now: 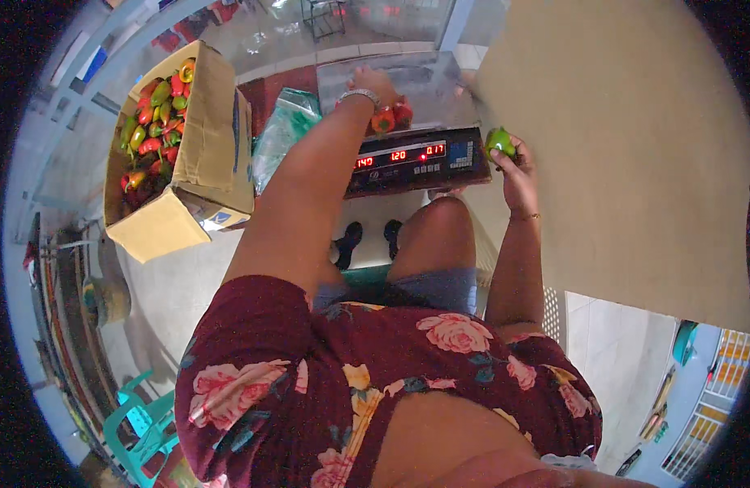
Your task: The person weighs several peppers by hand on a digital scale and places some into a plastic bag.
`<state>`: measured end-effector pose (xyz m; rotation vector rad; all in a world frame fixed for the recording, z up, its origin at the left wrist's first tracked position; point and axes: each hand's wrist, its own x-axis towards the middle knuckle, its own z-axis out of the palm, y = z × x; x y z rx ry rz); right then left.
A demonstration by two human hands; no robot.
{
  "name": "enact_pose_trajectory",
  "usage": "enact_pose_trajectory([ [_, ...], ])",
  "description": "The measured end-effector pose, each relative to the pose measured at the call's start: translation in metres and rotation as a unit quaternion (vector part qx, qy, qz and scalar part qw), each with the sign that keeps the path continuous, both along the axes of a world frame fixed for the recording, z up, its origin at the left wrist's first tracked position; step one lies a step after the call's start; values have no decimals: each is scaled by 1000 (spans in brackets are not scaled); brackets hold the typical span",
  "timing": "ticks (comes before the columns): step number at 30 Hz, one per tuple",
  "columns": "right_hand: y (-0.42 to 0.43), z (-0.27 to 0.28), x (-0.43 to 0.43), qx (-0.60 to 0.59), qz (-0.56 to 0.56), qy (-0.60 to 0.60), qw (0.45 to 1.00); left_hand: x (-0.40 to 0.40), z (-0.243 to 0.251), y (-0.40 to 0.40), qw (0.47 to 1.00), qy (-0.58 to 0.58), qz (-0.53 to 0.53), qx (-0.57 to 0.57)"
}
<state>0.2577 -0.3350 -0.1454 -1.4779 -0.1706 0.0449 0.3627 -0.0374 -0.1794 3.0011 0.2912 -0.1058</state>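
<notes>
My left hand point(374, 85) reaches over the metal platter point(430, 73) of a digital weighing scale, just above red bell peppers point(384, 120) lying near the platter's front edge. Its fingers are partly hidden and blurred, so whether it grips a pepper is unclear. Red digits glow on the scale's control panel point(414, 161). To the right of that panel, my right hand point(516, 174) holds a green bell pepper point(500, 142) between thumb and fingers. A clear and green plastic bag point(289, 125) lies left of the scale, partly behind my left forearm.
An open cardboard box point(207, 122) at the left holds many red and green peppers point(158, 116). A large tan panel or board point(625, 152) fills the right side, close to my right hand. Teal plastic chairs point(140, 427) stand at the lower left.
</notes>
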Motion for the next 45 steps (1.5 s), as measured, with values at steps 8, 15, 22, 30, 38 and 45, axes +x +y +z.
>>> enact_pose_trajectory([
  [8, 8, 17, -12, 44, -5, -3, 999, -16, 19, 21, 996, 21, 27, -84],
  [15, 10, 20, -13, 25, 0, -3, 1000, -26, 21, 51, 992, -56, 32, -110],
  [22, 14, 23, -15, 26, 16, 12, 999, -29, 25, 64, 990, -112, 33, -75],
  [30, 32, 18, -12, 25, 41, 34, 998, -17, -24, 112, 976, -62, 64, -198],
  [38, 34, 12, -11, 13, 42, 23, 999, -45, -19, 96, 969, 29, 51, -241],
  [45, 36, 10, -11, 22, 61, 18, 998, -49, -28, 97, 963, -13, 47, -264],
])
